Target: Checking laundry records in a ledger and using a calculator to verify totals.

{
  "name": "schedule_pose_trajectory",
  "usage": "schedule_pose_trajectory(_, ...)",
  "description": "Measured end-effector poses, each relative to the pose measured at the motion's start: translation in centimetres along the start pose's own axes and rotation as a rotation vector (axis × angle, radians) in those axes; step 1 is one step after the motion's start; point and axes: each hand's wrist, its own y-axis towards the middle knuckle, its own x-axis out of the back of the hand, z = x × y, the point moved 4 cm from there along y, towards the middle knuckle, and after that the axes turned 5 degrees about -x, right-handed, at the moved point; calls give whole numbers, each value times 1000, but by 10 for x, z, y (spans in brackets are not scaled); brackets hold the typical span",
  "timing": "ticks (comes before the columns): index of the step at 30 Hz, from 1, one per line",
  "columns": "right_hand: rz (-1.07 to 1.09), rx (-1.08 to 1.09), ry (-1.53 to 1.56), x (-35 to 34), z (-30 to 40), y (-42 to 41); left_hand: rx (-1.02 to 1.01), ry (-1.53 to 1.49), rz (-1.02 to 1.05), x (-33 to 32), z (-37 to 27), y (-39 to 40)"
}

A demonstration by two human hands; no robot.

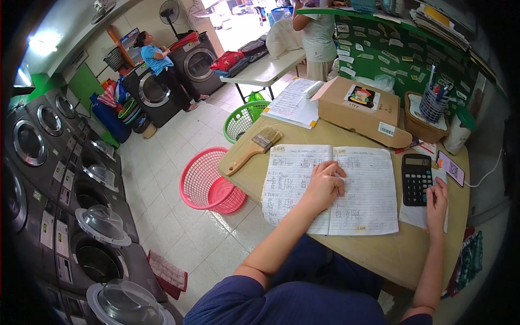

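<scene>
An open ruled notebook (365,187) with handwritten columns lies flat on the desk in front of me. Across its middle fold rests my left hand (326,185), fingers loosely bent and nothing visible in them. To the right sits a black calculator (417,178), its display lit with digits too small to trust. My right hand (436,199) is at the calculator's right edge, fingers bent near the keys and holding nothing I can see. Under the calculator and this hand lies a sheet of paper (412,217). A phone (451,168) showing a printed-style code lies beyond, with a white cable attached.
A wooden-handled paintbrush (252,152) lies left of the notebook. Behind it are papers (290,99), a cardboard box (357,107), a pen basket (434,105) and a jar (459,130). Pink (209,178) and green (245,120) laundry baskets stand on the floor. Washers (97,256) line the left; two people stand farther back.
</scene>
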Motion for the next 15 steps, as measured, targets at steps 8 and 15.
schedule_pose_trajectory(8, 5, 71, 51, -22, 25, 5, -121, -20, -52, 11, 7, 8)
schedule_pose_trajectory(15, -41, 222, -79, -23, 44, 7, 10, 3, 22, 4, 2, 9)
